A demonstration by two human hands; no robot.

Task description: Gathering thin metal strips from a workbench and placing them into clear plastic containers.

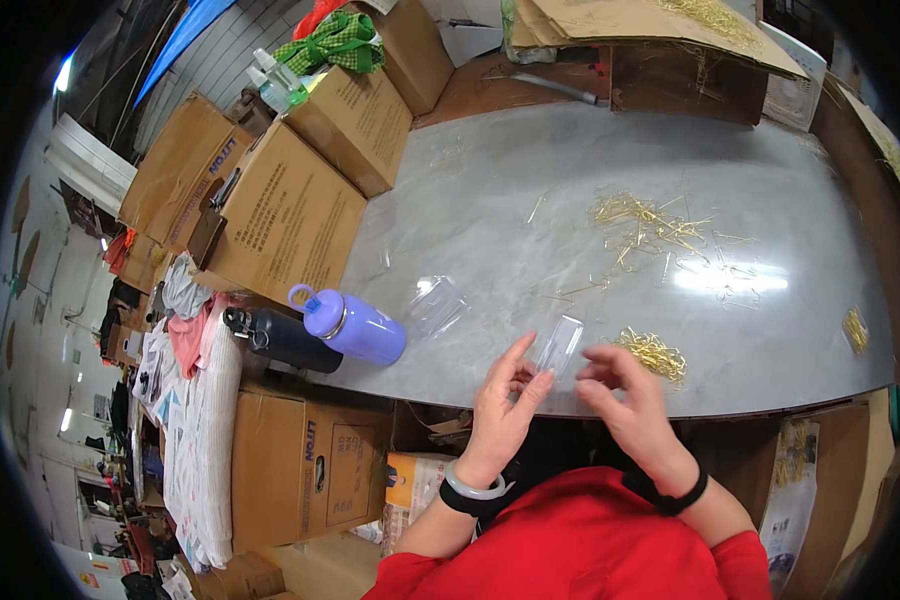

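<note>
My left hand holds a small clear plastic box upright and slightly tilted, gripped between thumb and fingers above the table's front edge. Just to its right is my right hand, its thumb and fingers parted and nothing visible between them. A heap of thin gold-coloured metal hooks lies right beyond the right hand. More loose gold-coloured hooks are strewn farther back on the grey table. Several clear plastic pieces rest to the left of the left hand.
A purple bottle and a black bottle lie at the table's left edge. Cardboard boxes line the left side. A cardboard shelf holding gold pieces stands at the back. One small gold bundle sits far right.
</note>
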